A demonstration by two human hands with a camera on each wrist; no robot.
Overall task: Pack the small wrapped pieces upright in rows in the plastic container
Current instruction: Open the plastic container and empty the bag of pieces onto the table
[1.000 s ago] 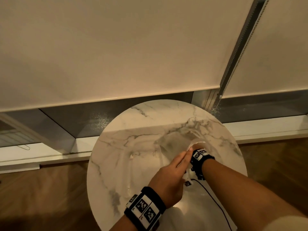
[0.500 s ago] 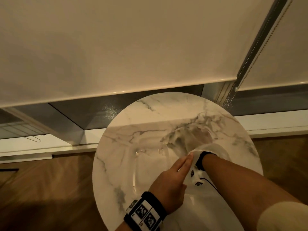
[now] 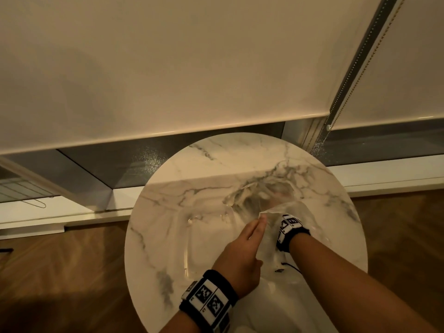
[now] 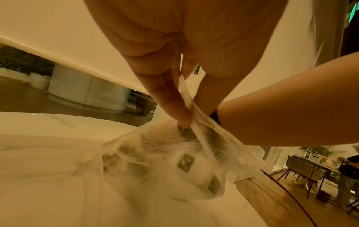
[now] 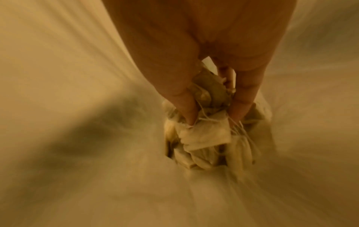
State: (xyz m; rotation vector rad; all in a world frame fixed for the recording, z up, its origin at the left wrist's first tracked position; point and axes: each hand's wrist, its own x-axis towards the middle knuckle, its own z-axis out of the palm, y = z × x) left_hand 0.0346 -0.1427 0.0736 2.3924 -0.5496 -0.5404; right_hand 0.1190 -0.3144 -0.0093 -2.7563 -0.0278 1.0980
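Since the earlier frame, the right hand has been pushed deeper into the thin plastic bag, so that only its banded wrist is seen at the bag's mouth in the head view. Inside the bag, a clump of small wrapped pieces with thin strings is seen, and the right fingers are curled around that clump, thumb on one side and a finger on the other. The bag lies at about 2 o'clock on the round marble table. Its rim is pinched between the thumb and the pressed-together fingers of the left hand, and is held lifted near the table's centre. A clear plastic container, hard to make out against the marble, is seen at about 9 o'clock of the left hand. Beyond the table, at 12 o'clock, a lowered roller blind is seen, with wooden floor at both sides.
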